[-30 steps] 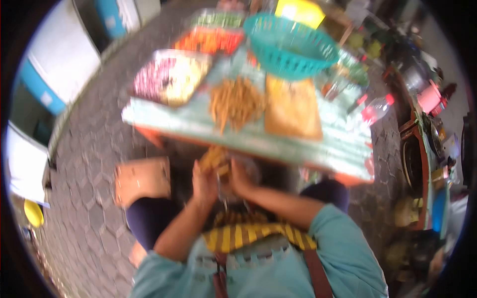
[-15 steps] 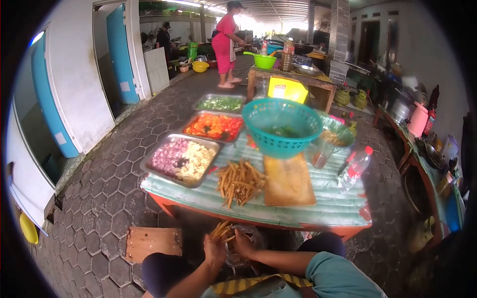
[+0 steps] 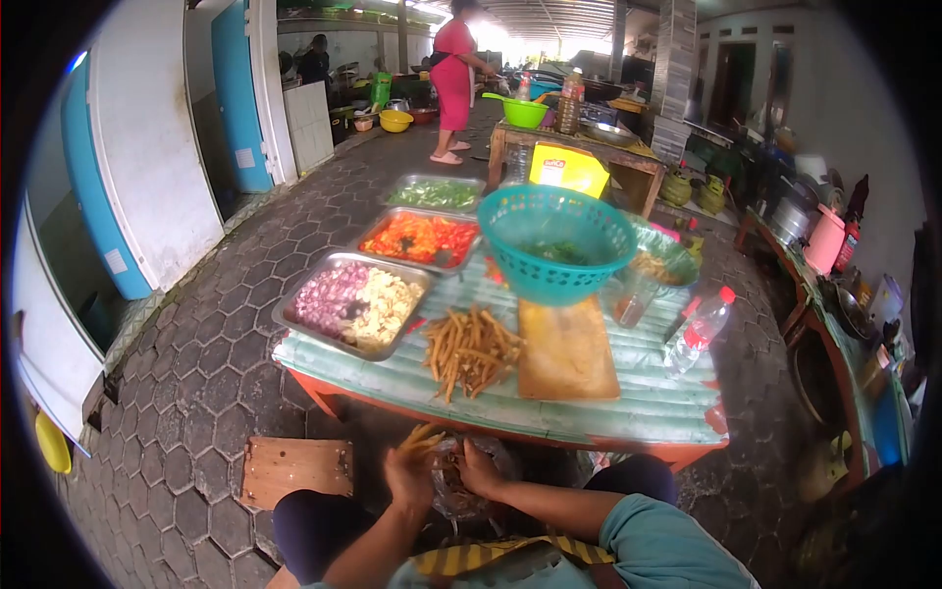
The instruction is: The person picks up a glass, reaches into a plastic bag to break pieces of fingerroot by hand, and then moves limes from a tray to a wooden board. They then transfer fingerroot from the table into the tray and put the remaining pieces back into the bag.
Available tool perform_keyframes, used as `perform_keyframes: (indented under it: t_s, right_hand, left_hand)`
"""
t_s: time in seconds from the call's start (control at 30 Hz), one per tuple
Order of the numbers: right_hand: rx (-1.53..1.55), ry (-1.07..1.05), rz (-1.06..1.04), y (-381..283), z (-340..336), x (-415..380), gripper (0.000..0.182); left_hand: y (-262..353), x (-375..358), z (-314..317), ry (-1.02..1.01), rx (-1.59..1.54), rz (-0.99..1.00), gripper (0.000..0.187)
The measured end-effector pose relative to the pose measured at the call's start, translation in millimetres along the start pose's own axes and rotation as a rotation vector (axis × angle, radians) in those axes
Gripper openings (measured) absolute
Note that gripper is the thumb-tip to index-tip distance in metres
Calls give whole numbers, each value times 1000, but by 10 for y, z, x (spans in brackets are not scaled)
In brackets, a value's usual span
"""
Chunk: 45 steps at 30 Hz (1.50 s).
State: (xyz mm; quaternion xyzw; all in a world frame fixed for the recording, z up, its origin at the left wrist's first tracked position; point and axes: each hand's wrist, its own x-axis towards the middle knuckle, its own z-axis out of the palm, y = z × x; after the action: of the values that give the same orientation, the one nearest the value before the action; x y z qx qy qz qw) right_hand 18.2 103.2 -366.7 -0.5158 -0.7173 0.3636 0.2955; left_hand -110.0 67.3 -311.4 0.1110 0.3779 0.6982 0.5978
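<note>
My left hand [image 3: 410, 478] is closed round a small bunch of thin, finger-like brown roots [image 3: 420, 439], whose tips stick out at the top. Close beside it, my right hand [image 3: 478, 473] has its fingers curled together at the mouth of a clear plastic bag [image 3: 461, 503]. What those fingers pinch is too small and blurred to make out. The bag sits low between my knees, with some darker matter inside. A heap of the same long brown roots [image 3: 471, 348] lies on the low table [image 3: 648, 412], beside a worn wooden cutting board [image 3: 566, 348].
On the table stand metal trays of chopped onion and garlic [image 3: 353, 304], red chillies [image 3: 417, 239] and greens [image 3: 435, 193], a green plastic colander [image 3: 557, 240] and a water bottle [image 3: 702, 334]. A wooden board [image 3: 297, 473] lies on the paving. Beyond, a person [image 3: 453, 83] stands by another table.
Both hands have stayed close together over the bag, the left shifting slightly left and up with its roots. The view has moved a little. The person in the background has changed stance.
</note>
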Motion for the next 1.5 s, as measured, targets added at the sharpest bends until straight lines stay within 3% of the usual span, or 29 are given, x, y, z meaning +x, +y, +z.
perform_keyframes:
  t_s: [0.13,0.2,0.3,0.4,0.5,0.63,0.73,0.83,0.87,0.9,0.97,1.0,1.17,1.37,1.5]
  right_hand:
    - [-95,-88,45,137,24,-4,27]
    - [-136,-124,97,195,54,-9,32]
    - [-171,-113,112,298,126,15,33]
    - [-112,-160,196,144,45,29,30]
    - [-85,-175,94,261,77,29,25]
    - [-173,-211,-112,207,39,22,25]
    - [-229,-301,-308,349,69,53,31]
    - [-182,-363,-203,265,-4,48,31]
    - [-97,-264,-231,234,-26,5,30]
    - [33,-320,-7,352,44,61,28]
    - [10,-138,-103,46,-142,-7,26]
    - [-50,-54,-262,50,-168,22,27]
    - [-51,-40,-225,-175,-358,-84,35]
    - [-131,76,-315,-13,-280,-52,23]
    - [-179,59,-347,17,-295,-46,27]
  left_hand:
    - [6,119,-178,52,17,-4,62]
    - [-41,212,-350,89,-109,-60,31]
    - [100,26,-51,190,-92,-10,24]
    - [37,174,-245,129,4,54,19]
    - [53,139,-190,159,27,127,14]
    - [84,202,-218,192,28,140,13]
    - [116,192,-162,-4,-54,181,23]
    - [207,146,-55,-48,-89,144,36]
    - [205,183,-98,-75,-69,151,38]
    - [178,198,-178,-105,-48,154,40]
    - [230,142,-135,-98,-9,119,40]
    - [243,126,-124,-76,-11,113,40]
    - [291,53,-12,-129,-30,75,38]
    - [240,48,-33,-210,-36,85,40]
    - [153,65,-70,-61,-21,-10,40]
